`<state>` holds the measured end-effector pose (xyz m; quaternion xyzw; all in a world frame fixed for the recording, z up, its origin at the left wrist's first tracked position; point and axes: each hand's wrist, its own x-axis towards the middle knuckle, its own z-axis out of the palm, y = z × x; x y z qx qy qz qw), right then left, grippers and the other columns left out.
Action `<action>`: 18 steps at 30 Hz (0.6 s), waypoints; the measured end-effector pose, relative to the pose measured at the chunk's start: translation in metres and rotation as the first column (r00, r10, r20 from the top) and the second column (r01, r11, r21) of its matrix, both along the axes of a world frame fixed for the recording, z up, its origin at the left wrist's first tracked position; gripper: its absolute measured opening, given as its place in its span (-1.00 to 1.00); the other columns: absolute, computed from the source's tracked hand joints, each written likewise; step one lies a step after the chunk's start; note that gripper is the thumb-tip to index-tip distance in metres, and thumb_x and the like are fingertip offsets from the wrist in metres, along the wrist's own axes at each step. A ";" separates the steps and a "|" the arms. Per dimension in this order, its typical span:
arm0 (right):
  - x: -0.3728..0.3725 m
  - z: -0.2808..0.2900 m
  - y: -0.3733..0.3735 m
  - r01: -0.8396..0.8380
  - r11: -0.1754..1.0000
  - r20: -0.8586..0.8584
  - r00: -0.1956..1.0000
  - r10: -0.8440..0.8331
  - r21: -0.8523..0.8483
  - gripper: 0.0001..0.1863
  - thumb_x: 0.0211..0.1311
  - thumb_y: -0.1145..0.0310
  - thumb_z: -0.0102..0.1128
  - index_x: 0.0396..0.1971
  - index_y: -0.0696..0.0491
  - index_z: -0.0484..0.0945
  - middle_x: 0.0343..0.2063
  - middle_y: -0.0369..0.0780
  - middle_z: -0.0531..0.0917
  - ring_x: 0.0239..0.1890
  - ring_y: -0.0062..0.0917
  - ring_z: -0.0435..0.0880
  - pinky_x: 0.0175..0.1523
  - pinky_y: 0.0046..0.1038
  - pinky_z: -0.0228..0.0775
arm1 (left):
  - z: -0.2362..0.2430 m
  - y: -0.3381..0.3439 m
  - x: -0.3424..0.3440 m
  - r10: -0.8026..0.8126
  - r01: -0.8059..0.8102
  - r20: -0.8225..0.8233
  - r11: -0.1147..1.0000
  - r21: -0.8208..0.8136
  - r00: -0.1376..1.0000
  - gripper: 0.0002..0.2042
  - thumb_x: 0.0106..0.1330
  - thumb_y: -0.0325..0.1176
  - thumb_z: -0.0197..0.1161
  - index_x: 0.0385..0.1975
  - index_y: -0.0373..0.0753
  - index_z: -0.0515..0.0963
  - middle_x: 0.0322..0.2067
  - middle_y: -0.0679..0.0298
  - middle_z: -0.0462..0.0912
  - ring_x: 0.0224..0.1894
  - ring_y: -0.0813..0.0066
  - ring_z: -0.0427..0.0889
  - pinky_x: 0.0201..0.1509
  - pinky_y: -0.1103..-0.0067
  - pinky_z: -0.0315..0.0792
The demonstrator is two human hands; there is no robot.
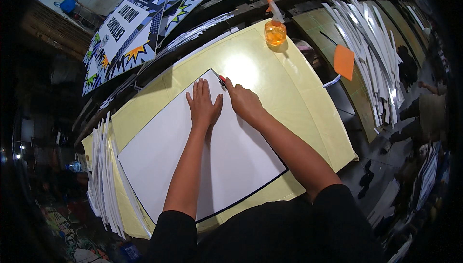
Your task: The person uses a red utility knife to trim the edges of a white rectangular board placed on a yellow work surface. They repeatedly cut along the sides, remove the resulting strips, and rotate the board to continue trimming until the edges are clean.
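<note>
A large white board (159, 152) with a dark border along some edges lies flat on a yellow-covered table (308, 133). My left hand (203, 106) rests flat on it near its far corner, fingers spread and pointing away from me. Just to the right, my right hand (242, 100) is closed around a cutter knife (222, 80) with red and black on its handle. The knife's tip end points toward the board's far corner, by its right edge. Whether the blade touches the board is too small to tell.
A spray bottle (275, 32) with orange liquid stands at the table's far edge. Bundled white strips lie left (103, 181) and far right (369, 55), with an orange squeegee-like piece (344, 62) beside the right bundle. Colourful printed boards (128, 36) are stacked at the far left.
</note>
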<state>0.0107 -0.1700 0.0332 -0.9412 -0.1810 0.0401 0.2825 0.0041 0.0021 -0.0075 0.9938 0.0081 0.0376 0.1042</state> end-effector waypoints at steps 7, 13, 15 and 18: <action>-0.073 0.018 -0.049 -0.035 0.998 -0.092 0.995 0.030 -0.057 -0.45 0.26 0.52 -0.06 0.27 0.21 0.19 -0.35 0.05 0.57 -0.42 -0.09 0.67 -0.37 -0.12 0.51 | 0.002 0.000 -0.002 -0.016 0.016 0.033 1.000 -0.013 0.999 -0.26 0.33 0.05 0.12 0.39 -0.31 0.16 0.45 0.10 0.12 0.51 0.20 -0.01 0.50 0.00 -0.21; -0.177 0.040 -0.122 -0.063 0.989 -0.207 0.978 0.034 -0.135 -0.35 0.21 0.57 -0.05 0.35 0.15 0.14 -0.34 0.00 0.55 -0.44 -0.10 0.64 -0.38 -0.14 0.50 | -0.007 0.001 -0.001 -0.045 0.044 0.081 0.999 0.014 0.996 -0.27 0.34 0.06 0.12 0.37 -0.34 0.19 0.43 0.08 0.15 0.50 0.15 0.03 0.48 -0.04 -0.18; -0.220 0.046 -0.144 -0.057 0.982 -0.241 0.970 0.013 -0.178 -0.32 0.19 0.58 -0.04 0.37 0.13 0.13 -0.34 -0.02 0.54 -0.44 -0.11 0.64 -0.38 -0.15 0.50 | -0.007 0.002 -0.001 -0.042 0.040 0.089 0.999 0.015 0.995 -0.27 0.34 0.06 0.12 0.37 -0.32 0.19 0.43 0.09 0.15 0.50 0.17 0.02 0.48 -0.03 -0.18; -0.278 0.049 -0.173 -0.059 0.966 -0.328 0.944 -0.028 -0.253 -0.28 0.16 0.59 -0.02 0.39 0.11 0.12 -0.33 -0.05 0.53 -0.44 -0.12 0.64 -0.38 -0.15 0.50 | -0.012 0.006 0.000 -0.032 0.029 0.097 0.999 0.039 0.995 -0.27 0.35 0.07 0.11 0.39 -0.30 0.18 0.44 0.12 0.14 0.50 0.19 0.03 0.48 -0.03 -0.17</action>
